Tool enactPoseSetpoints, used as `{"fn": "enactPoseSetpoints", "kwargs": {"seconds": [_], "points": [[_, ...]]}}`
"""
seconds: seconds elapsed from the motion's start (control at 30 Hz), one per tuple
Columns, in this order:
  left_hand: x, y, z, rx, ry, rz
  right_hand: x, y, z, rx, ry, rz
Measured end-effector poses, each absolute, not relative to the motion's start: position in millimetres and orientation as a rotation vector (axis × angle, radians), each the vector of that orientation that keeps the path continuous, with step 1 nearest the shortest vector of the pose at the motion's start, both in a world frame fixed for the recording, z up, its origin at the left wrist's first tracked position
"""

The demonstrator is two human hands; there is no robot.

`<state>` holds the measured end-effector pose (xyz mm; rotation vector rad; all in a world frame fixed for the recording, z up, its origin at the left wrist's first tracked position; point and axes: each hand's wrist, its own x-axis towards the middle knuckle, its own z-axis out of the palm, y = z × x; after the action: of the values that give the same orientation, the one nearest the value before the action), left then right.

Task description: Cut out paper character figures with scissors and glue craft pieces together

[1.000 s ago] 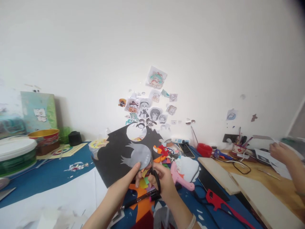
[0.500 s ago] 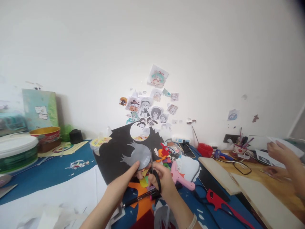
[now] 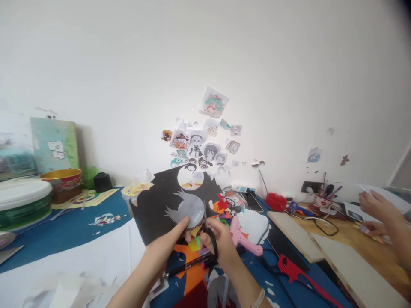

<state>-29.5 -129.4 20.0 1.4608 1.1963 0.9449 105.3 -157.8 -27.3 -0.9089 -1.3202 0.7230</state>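
Note:
My left hand (image 3: 176, 232) pinches a grey paper cutout (image 3: 188, 207) with spiky points on its left side, along with the black sheet (image 3: 150, 214) around it. The thumb lies on top of the grey piece near its lower edge. In my right hand (image 3: 218, 239) are black-handled scissors (image 3: 212, 243), fingers wrapped round the loops. Their blades point up, beside the right edge of the grey piece. A round hole shows in the upper part of the black sheet.
A pink glue gun (image 3: 245, 239), a red tool (image 3: 298, 278), a black pen (image 3: 186, 266) and coloured paper scraps lie near my hands. White paper (image 3: 96, 252) covers the left front. Wooden boards (image 3: 295, 235) lie right. Another person's hands (image 3: 375, 209) hold paper at far right.
The black sheet and grey cutout have shifted slightly right. My hands keep nearly the same pose. The other person's lower hand now has small pale scraps by its fingers.

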Motion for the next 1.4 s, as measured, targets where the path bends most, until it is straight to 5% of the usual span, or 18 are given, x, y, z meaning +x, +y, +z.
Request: {"fn": "enactPoseSetpoints", "kwargs": {"seconds": [0.83, 1.4], "points": [[-37.2, -102.0, -2.5, 1.075, 1.071, 1.027, 106.4, -155.9, -33.4, -0.914, -1.290, 0.845], [-37.8, -128.3, 32.5, 1.209, 1.315, 0.970, 101.6, -155.1, -27.6, -0.933, -1.257, 0.846]]}}
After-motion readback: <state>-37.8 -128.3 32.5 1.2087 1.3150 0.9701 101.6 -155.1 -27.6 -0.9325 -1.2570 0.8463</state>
